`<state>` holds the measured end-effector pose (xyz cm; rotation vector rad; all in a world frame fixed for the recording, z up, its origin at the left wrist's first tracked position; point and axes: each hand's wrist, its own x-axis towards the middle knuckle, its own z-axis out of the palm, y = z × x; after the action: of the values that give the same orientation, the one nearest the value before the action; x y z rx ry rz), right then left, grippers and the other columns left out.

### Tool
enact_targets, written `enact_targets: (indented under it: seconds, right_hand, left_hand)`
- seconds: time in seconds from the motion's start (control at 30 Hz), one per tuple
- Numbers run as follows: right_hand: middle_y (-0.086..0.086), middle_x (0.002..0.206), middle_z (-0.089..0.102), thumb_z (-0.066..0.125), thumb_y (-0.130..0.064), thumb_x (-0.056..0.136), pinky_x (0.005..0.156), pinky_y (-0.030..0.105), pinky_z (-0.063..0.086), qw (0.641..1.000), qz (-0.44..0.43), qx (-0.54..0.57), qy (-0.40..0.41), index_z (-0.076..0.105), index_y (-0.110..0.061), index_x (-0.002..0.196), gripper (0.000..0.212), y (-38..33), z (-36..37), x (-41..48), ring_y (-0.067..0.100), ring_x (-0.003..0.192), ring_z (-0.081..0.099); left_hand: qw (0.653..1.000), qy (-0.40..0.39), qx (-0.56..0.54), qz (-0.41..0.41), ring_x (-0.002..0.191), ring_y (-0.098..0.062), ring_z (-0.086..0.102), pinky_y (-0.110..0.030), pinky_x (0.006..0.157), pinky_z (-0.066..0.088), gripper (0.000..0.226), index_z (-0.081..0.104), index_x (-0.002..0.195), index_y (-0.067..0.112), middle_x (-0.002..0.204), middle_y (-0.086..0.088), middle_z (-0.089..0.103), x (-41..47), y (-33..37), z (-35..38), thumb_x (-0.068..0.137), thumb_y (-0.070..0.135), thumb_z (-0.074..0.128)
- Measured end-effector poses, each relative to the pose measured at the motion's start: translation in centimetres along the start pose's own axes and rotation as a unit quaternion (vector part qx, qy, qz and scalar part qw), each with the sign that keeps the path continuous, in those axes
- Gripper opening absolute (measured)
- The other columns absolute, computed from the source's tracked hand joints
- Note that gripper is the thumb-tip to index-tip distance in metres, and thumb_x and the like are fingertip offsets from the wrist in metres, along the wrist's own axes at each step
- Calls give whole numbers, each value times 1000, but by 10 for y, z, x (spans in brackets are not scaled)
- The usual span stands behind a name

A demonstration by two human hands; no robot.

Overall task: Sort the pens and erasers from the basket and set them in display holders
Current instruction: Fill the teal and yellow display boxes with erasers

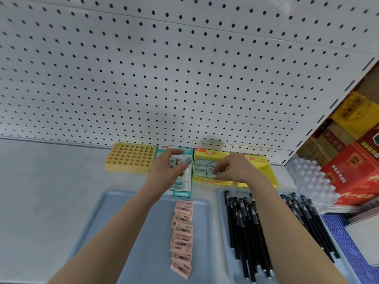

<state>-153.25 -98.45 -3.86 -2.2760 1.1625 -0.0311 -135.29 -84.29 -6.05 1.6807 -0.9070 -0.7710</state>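
Grey erasers (186,160) gripped in left hand (167,168) | right hand (233,168) pinches eraser (212,176) in yellow box (214,182)

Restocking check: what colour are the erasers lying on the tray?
Pink erasers, head view.

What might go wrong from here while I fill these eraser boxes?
The left hand holds at least two erasers over the teal box; one may slip out. The right hand presses an eraser into the crowded yellow box and may knock neighbours askew.
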Motion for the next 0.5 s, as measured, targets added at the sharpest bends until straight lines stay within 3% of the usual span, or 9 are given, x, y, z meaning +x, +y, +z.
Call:
enact_targets:
  seconds: [0.07,0.2,0.37,0.5]
  right_hand:
    - [-3,85,74,77,-14,75,66,25,53,1000,9,16,7,78,-20,86,13,0,4,0,9,70,63]
    - [-2,87,73,77,-13,76,75,25,51,998,5,-1,61,78,-16,87,12,1,18,0,12,83,64]
    - [-1,88,67,74,-14,78,71,23,44,993,24,8,114,76,-16,95,17,4,23,1,14,83,60]
    - [-1,93,71,68,-15,86,81,29,51,988,18,33,152,74,-16,99,15,7,27,-1,14,85,64]
  left_hand:
    - [1000,-6,-9,-2,66,-6,65,-26,61,54,29,61,115,27,90,0,71,0,0,0,89,20,69]
    - [1000,-11,-17,-8,57,-1,65,-18,52,49,16,65,104,22,85,-3,72,-1,3,4,89,15,68]
    - [999,-12,-42,-8,75,-13,73,-25,59,55,11,68,97,17,88,-3,73,0,1,8,87,13,70]
    - [1000,-22,-22,-3,74,-14,73,-29,62,58,14,68,99,19,87,1,73,3,2,8,86,13,71]
